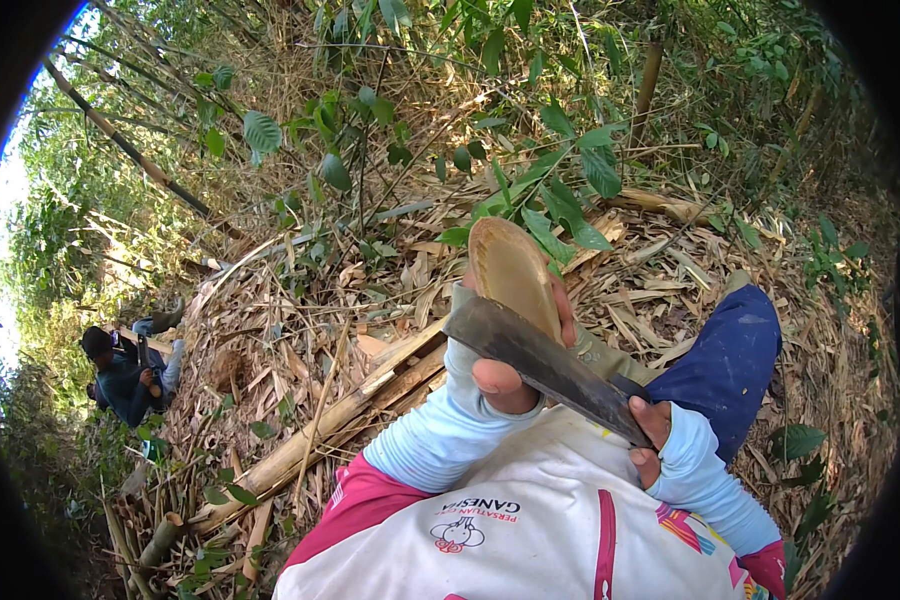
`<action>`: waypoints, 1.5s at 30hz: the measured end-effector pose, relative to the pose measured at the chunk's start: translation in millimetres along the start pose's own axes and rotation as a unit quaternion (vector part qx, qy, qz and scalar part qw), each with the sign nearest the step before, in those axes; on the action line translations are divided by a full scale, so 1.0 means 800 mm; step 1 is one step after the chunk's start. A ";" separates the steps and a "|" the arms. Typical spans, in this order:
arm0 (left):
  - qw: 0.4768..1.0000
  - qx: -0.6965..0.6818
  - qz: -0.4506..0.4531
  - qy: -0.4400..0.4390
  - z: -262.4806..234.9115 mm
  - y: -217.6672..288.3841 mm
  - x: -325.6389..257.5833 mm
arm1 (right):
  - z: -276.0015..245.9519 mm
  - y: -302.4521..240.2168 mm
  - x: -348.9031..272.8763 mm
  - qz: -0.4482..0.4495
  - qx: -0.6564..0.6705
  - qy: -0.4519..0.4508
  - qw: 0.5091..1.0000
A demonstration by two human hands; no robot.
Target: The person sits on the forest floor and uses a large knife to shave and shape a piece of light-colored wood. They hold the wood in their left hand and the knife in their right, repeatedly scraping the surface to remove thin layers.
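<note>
My left hand (510,375) holds up a flat oval piece of pale bamboo (512,268), its rounded end pointing away from me. Across it lies the broad dark blade of a machete (535,360). My right hand (655,430) grips the machete's handle at the lower right. Both forearms wear light blue sleeves. My knee in blue trousers (730,360) rises behind the right hand.
Dry bamboo leaves and husks cover the sloping ground. Split bamboo poles (320,435) lie to my left. A person in dark clothes (130,375) sits at the far left. Green leafy branches (560,190) hang ahead.
</note>
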State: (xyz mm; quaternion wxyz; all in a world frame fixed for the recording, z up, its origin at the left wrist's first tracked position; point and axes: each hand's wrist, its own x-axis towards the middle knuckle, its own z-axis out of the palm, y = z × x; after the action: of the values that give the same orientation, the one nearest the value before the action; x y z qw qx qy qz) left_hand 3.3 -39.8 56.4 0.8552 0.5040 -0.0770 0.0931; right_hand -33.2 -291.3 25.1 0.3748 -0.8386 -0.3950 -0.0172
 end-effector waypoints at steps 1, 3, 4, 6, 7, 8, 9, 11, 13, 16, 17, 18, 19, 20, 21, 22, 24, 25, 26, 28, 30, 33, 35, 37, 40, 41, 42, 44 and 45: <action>1.000 0.011 0.000 0.018 0.005 0.001 -0.001 | 0.001 0.000 -0.001 0.002 -0.006 0.002 1.000; 0.998 0.032 0.001 0.054 0.014 0.004 -0.001 | 0.005 0.002 0.000 -0.015 -0.015 0.005 1.000; 0.998 0.024 0.004 0.052 0.013 0.003 0.000 | 0.006 0.002 0.001 -0.024 -0.019 0.007 1.000; 0.999 0.008 0.010 0.049 0.008 -0.002 0.004 | 0.004 -0.002 0.001 0.011 -0.017 0.004 1.000; 0.999 0.009 0.009 0.052 0.007 -0.004 0.004 | 0.004 -0.004 0.002 0.028 -0.016 0.003 0.999; 0.998 0.009 0.008 0.055 0.006 -0.005 0.004 | 0.004 -0.006 0.002 0.038 -0.016 -0.002 0.999; 0.998 0.010 0.007 0.058 0.006 -0.006 0.005 | 0.003 -0.008 0.003 0.049 -0.016 -0.006 0.999; 0.996 0.007 -0.004 0.086 0.010 -0.007 0.005 | 0.007 -0.008 0.004 0.058 -0.007 -0.002 0.998; 0.995 0.010 -0.007 0.097 0.011 -0.007 0.007 | 0.014 -0.006 0.005 0.053 0.008 0.016 0.998; 0.995 0.020 0.000 0.097 0.002 -0.011 0.009 | 0.012 -0.013 0.013 0.062 -0.016 0.011 0.998; 0.995 0.021 0.004 0.101 0.001 -0.013 0.010 | 0.013 -0.014 0.014 0.062 -0.015 0.010 0.998; 0.994 0.023 0.008 0.104 0.000 -0.013 0.011 | 0.014 -0.013 0.015 0.061 -0.014 0.010 0.998; 0.993 0.032 0.010 0.110 0.000 -0.012 0.012 | 0.015 -0.014 0.017 0.060 -0.013 0.010 0.998; 0.992 0.041 0.013 0.117 0.000 -0.012 0.013 | 0.015 -0.015 0.018 0.067 -0.021 -0.001 0.997; 0.991 0.049 0.015 0.124 -0.001 -0.012 0.013 | 0.014 -0.016 0.020 0.075 -0.030 -0.012 0.997; 0.990 0.051 0.015 0.132 -0.003 -0.012 0.014 | 0.014 -0.016 0.023 0.083 -0.038 -0.023 0.996; 0.987 0.054 0.016 0.148 -0.008 -0.014 0.014 | 0.015 -0.018 0.028 0.064 -0.042 -0.006 0.997; 0.987 0.045 0.017 0.152 -0.011 -0.015 0.016 | 0.016 -0.019 0.031 0.054 -0.044 0.001 0.998; 0.987 0.036 0.018 0.156 -0.014 -0.016 0.017 | 0.017 -0.019 0.034 0.053 -0.053 0.002 0.997; 0.984 0.034 0.025 0.173 -0.016 -0.017 0.018 | 0.019 -0.019 0.039 0.051 -0.070 0.001 0.996; 0.979 0.047 0.038 0.197 -0.017 -0.015 0.020 | 0.022 -0.020 0.045 0.045 -0.072 0.004 0.996; 0.972 -0.008 0.035 0.233 -0.030 -0.026 0.022 | 0.018 -0.031 0.055 0.061 -0.089 -0.026 0.994; 0.971 0.004 0.037 0.235 -0.033 -0.026 0.022 | 0.013 -0.035 0.058 0.080 -0.092 -0.056 0.991; 0.976 0.002 0.036 0.214 -0.039 -0.028 0.022 | 0.008 -0.037 0.060 0.098 -0.084 -0.084 0.988; 0.987 -0.032 0.034 0.155 -0.058 -0.029 0.023 | 0.016 -0.015 0.046 0.047 0.022 -0.037 0.998; 0.988 -0.050 0.035 0.139 -0.064 -0.027 0.026 | 0.010 -0.012 0.040 0.075 0.090 -0.030 0.993; 0.989 -0.069 0.035 0.124 -0.066 -0.022 0.030 | 0.001 -0.013 0.037 0.104 0.157 -0.024 0.982; 0.995 0.009 0.036 0.089 -0.063 -0.005 0.034 | -0.013 -0.005 0.032 0.143 0.196 -0.005 0.970; 0.999 0.004 0.029 0.026 -0.069 -0.001 0.040 | -0.023 0.002 0.027 0.154 0.166 0.011 0.974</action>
State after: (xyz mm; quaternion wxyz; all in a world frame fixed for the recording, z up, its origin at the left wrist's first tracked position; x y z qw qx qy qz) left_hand 37.0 11.1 36.5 0.8517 0.5026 -0.0691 0.1312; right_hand -12.4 -290.1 44.2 0.5110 -0.8152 -0.2546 0.0971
